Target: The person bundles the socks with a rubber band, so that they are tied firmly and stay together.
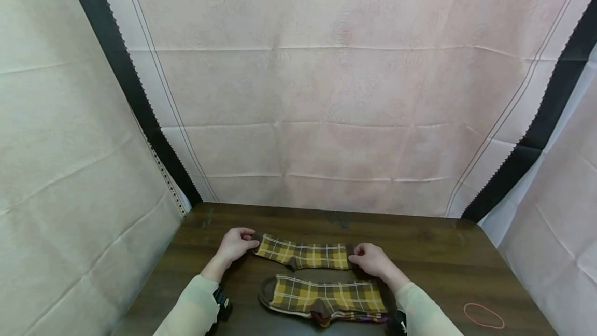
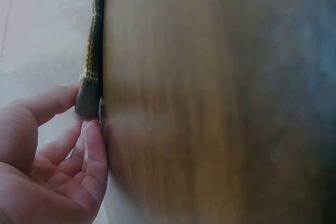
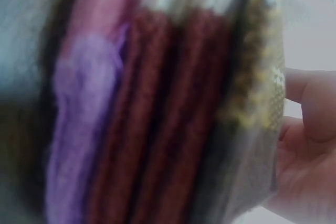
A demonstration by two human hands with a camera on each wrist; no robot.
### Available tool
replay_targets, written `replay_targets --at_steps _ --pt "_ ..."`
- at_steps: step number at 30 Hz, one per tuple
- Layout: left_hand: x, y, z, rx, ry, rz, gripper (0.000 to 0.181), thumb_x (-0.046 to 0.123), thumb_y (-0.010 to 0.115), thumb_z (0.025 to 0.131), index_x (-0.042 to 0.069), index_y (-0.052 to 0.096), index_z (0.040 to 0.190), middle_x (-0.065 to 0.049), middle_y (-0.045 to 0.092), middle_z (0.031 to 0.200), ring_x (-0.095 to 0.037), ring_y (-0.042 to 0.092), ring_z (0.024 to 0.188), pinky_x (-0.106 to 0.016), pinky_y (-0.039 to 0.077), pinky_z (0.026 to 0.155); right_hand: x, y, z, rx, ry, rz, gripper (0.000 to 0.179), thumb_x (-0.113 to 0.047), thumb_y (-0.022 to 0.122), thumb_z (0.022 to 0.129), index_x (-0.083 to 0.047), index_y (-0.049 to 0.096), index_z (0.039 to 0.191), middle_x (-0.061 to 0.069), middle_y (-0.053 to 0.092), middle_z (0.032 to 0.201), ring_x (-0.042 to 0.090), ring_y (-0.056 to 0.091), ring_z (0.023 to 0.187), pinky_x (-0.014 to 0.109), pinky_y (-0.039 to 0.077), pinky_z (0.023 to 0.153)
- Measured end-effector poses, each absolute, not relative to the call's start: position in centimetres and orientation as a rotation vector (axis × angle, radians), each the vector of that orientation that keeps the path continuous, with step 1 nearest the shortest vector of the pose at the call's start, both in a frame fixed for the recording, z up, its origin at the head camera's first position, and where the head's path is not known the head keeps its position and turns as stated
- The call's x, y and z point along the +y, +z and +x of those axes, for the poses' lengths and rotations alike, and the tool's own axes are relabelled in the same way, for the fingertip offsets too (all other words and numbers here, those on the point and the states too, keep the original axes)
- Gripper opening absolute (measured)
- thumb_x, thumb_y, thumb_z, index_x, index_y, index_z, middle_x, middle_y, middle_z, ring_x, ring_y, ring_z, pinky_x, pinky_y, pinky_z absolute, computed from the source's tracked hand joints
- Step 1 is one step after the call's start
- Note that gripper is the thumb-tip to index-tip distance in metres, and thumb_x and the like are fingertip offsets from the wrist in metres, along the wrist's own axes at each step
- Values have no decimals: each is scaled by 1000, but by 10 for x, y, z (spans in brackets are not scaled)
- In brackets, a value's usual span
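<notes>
A yellow-and-dark plaid sock (image 1: 305, 255) lies stretched sideways on the table. My left hand (image 1: 233, 245) pinches its dark left end between thumb and fingers; in the left wrist view that dark tip (image 2: 88, 100) sits in the fingers. At the sock's dark right end, my right hand (image 1: 371, 260) holds it with thumb and fingertips. Nearer to me is a stack of folded socks (image 1: 328, 296), a matching plaid one on top. The right wrist view shows purple, pink and maroon socks (image 3: 157, 129) in the stack, blurred, partly hiding the right hand.
A pink rubber band (image 1: 483, 316) lies on the brown wooden table (image 1: 420, 242), toward the front right. Pale cloth (image 1: 336, 87) hangs behind the table's far edge, with more cloth at both sides. Each wrist wears a dark strapped device (image 1: 223, 302).
</notes>
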State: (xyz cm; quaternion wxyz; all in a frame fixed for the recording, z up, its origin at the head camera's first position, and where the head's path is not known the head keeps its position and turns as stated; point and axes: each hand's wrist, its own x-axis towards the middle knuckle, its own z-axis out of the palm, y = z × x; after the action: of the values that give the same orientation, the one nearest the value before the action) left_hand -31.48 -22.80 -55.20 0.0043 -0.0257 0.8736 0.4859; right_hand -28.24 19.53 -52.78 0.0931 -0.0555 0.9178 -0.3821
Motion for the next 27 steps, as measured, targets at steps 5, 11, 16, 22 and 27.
replay_targets --at_steps 5,11,16,22,27 --pt "-226 -552 -314 2748 1517 -82 33 8 80 95 -2 74 126 -14 70 115 -31 65 107 -45 57 86 195 -527 -282 2739 -1115 -176 15 -17 71 104 -6 63 100 5 56 85 20 50 72 38 42 70" --pt "-225 -548 -312 2764 1503 -90 31 6 80 94 -3 75 123 -14 71 113 -30 65 105 -46 56 87 195 -526 -283 2741 -1107 -180 15 -16 71 104 -6 62 100 5 55 86 20 49 72 39 42 71" --pt "-224 -548 -312 2759 1501 -101 30 6 80 95 -2 75 124 -14 71 114 -31 65 107 -45 56 87 195 -526 -283 2749 -1098 -192 15 -16 71 103 -6 61 97 5 55 87 20 49 72 38 41 71" --pt "-225 -548 -313 2732 1519 -93 30 6 80 94 -2 75 123 -14 71 114 -30 65 106 -41 57 83 195 -525 -282 2757 -1099 -194 18 -14 71 103 -7 59 92 4 52 79 18 45 65 36 38 66" --pt "-227 -547 -314 2695 1551 -109 31 4 80 93 -3 75 123 -15 71 114 -25 66 97 -34 58 75 194 -525 -281 2739 -1107 -196 18 -14 71 103 -7 59 92 4 51 78 18 44 64 36 38 67"
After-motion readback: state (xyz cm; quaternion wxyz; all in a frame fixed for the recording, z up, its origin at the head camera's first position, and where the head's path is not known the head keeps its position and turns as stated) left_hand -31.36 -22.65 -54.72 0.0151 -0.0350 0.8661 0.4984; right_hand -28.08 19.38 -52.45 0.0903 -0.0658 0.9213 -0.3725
